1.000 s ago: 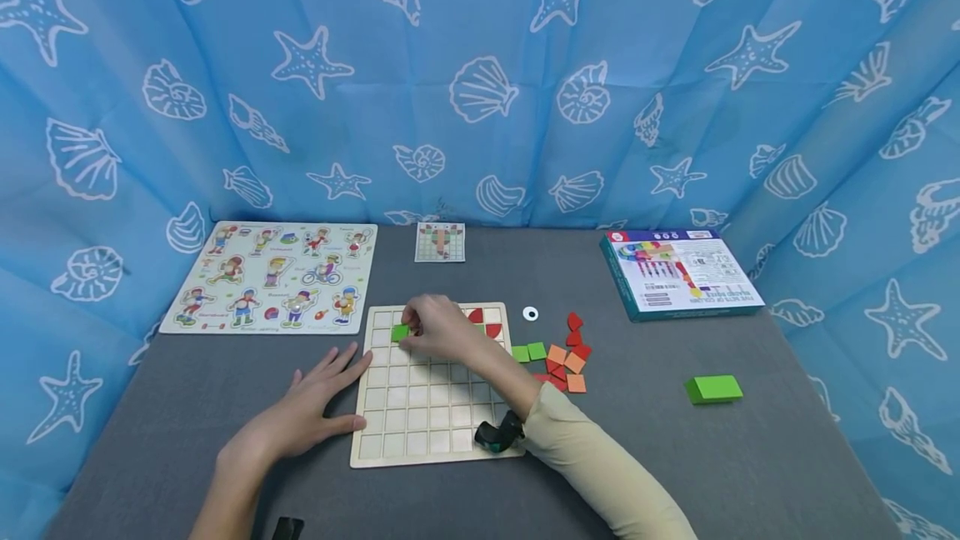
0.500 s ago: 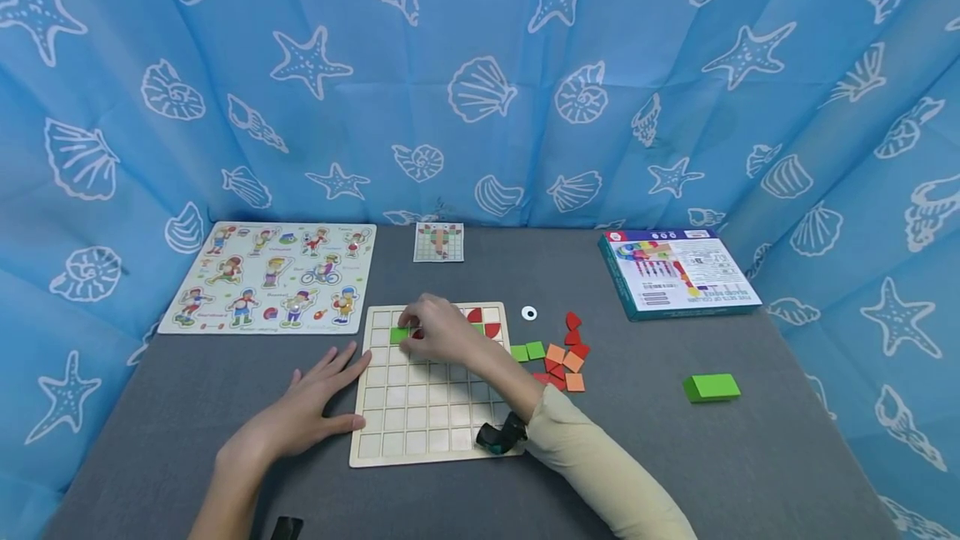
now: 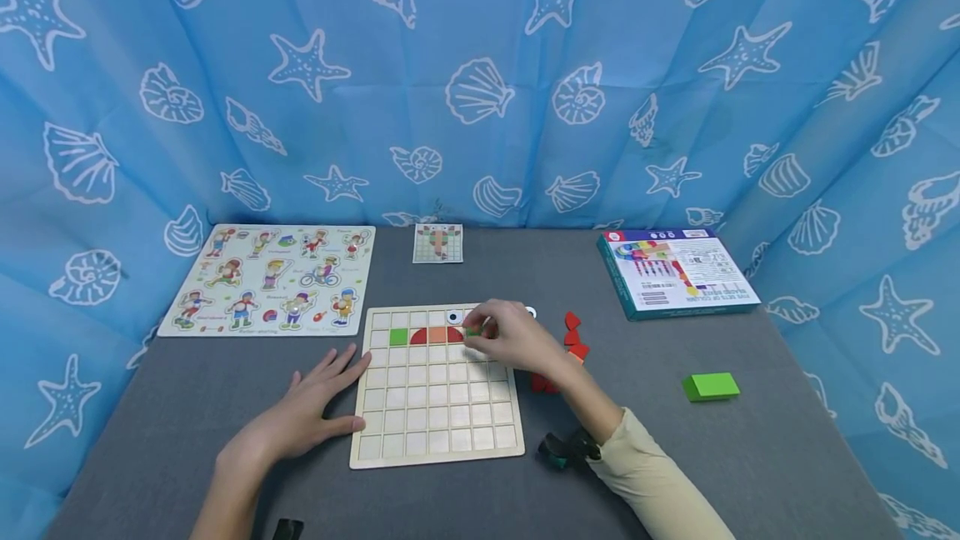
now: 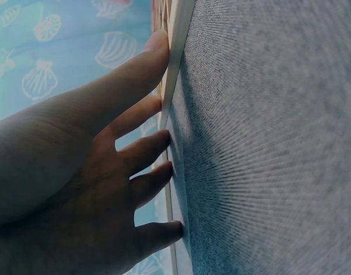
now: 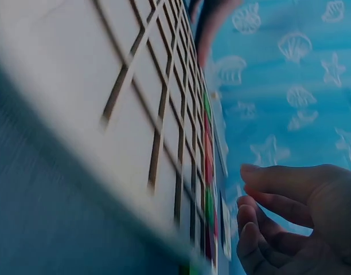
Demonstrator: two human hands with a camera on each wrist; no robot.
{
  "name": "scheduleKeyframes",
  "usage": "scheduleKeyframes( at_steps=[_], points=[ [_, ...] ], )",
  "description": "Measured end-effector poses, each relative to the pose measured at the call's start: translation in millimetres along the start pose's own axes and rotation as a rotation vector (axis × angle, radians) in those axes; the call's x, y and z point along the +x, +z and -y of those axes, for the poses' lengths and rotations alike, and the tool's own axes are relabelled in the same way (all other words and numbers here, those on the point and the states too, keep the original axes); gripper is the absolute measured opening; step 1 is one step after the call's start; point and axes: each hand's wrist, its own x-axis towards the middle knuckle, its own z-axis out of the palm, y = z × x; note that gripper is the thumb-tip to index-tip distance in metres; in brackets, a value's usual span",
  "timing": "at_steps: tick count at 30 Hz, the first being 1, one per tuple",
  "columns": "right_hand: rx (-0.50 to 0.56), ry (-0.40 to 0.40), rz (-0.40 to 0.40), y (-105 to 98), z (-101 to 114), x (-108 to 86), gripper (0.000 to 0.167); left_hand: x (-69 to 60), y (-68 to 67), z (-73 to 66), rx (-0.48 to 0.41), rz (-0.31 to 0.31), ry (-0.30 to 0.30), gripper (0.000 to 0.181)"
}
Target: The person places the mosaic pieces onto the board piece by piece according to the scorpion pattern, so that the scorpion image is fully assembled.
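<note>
A square wooden grid board (image 3: 427,397) lies mid-table. Its second row bears a green square tile (image 3: 398,337), a red curved tile (image 3: 418,337), an orange tile (image 3: 437,335) and another red tile (image 3: 454,335); a white eye tile (image 3: 454,317) sits just above them. My left hand (image 3: 311,402) has its fingers spread, their tips touching the board's left edge. Over the upper right of the board is my right hand (image 3: 513,340), thumb and fingers bent beside a partly covered green tile (image 3: 472,331). In the right wrist view no piece shows between its fingertips.
Right of the board lie several loose red pieces (image 3: 572,337), partly hidden by my right forearm. A pattern card (image 3: 438,243) lies behind the board, a sports picture puzzle (image 3: 255,277) at left. At right are a boxed set (image 3: 678,273) and a green block (image 3: 711,387).
My right hand has moved right, from the upper-left to the upper-right part of the board. The red and orange tiles and the eye tile it covered now show. My left hand stays put.
</note>
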Motion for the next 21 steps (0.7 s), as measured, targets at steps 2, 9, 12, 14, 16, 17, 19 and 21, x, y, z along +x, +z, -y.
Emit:
scheduleKeyframes(
  at_steps=[2,9,12,14,16,17,19,21],
  points=[
    [-0.007,0.032,-0.018,-10.0,-7.0,-10.3,0.016,2.0,2.7,6.2,-0.002,-0.002,-0.01,0.102],
    [-0.078,0.18,-0.097,-41.1,-41.0,-40.0,0.018,-2.1,-1.1,-2.9,-0.008,0.004,-0.002,0.098],
    [-0.122,0.224,-0.147,-52.8,-58.1,-48.5,0.02,-2.1,-1.6,-4.4,-0.004,0.007,-0.01,0.098],
    [-0.152,0.25,-0.177,-59.1,-69.1,-53.5,0.02,-1.7,-0.7,-3.0,-0.003,0.006,-0.007,0.098],
    [-0.173,0.284,-0.195,-64.1,-78.0,-57.5,0.021,-0.7,0.7,0.5,-0.008,0.002,0.001,0.098],
    [-0.175,0.306,-0.197,-66.1,-82.0,-59.0,0.022,-0.3,1.1,1.9,-0.004,0.003,0.007,0.098],
    [-0.172,0.346,-0.189,-69.2,-87.5,-61.3,0.023,0.4,2.5,5.5,-0.005,0.0,0.024,0.099],
    [-0.156,0.377,-0.171,-71.4,-90.9,-62.2,0.024,2.4,5.0,11.3,-0.013,-0.007,0.03,0.098]
  ],
)
